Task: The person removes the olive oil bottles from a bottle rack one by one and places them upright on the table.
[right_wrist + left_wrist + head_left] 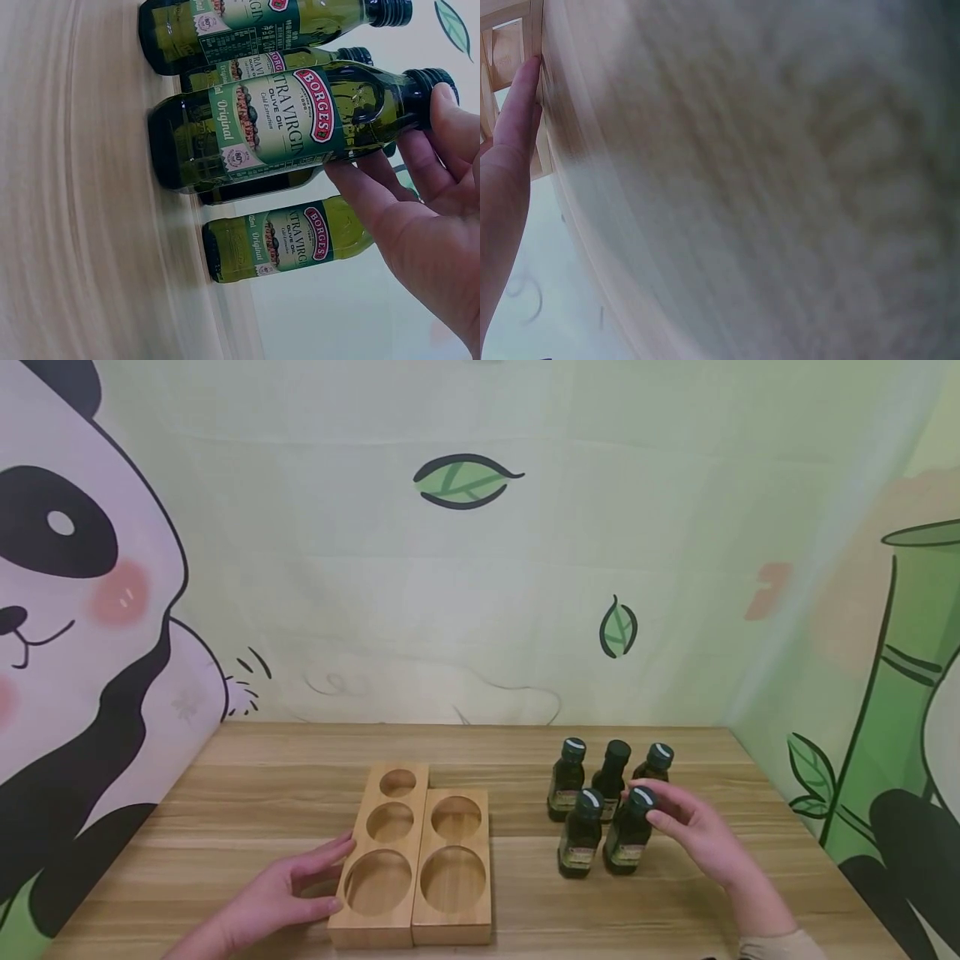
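My right hand (705,835) holds the front right olive oil bottle (628,837) near its dark cap. Seen from the right wrist, the thumb lies on the cap of this green glass bottle (270,124) and fingers reach behind its neck. The bottle stands upright among several others. My left hand (288,887) touches the left side of a wooden holder with three round holes (372,936), its fingers fairly straight. In the left wrist view the fingers (517,112) lie along the holder's edge.
A second wooden holder with two round holes (452,935) stands against the first. Around the held bottle are another front bottle (580,843), a back left one (566,787), a slim dark bottle (611,781) and a back right one (655,767). A printed cloth (337,610) hangs behind the table.
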`<state>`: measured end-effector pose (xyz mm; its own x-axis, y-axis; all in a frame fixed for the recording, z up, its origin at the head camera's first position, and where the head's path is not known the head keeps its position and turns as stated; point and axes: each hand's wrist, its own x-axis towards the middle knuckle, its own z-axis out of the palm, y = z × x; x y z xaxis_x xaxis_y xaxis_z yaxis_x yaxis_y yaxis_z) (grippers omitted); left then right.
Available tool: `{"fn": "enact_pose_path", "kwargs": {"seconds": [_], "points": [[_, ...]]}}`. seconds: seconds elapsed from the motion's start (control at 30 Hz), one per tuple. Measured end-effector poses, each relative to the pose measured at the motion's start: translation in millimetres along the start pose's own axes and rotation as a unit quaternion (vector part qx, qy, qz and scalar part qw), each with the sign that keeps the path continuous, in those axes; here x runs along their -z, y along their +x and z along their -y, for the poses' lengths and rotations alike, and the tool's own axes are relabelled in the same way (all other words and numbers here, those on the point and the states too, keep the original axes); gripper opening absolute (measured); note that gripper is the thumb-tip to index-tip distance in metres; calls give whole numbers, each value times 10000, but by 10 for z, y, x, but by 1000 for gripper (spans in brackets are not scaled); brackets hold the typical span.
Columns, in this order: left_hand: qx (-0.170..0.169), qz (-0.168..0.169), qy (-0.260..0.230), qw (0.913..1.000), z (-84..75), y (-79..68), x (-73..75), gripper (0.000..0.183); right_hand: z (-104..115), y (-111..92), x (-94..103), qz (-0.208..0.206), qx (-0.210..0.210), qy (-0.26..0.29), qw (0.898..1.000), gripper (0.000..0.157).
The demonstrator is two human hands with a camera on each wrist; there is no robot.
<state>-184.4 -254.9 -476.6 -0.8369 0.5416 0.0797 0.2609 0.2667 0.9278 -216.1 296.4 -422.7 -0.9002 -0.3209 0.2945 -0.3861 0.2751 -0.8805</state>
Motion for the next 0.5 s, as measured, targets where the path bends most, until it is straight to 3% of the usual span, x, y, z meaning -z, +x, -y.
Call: {"fn": "enact_pose_path", "kwargs": {"seconds": [0.5], "points": [[-210,25,-61,9998,18,15,-7,66,-66,3,31,83,-169,65,9998,42]]}}
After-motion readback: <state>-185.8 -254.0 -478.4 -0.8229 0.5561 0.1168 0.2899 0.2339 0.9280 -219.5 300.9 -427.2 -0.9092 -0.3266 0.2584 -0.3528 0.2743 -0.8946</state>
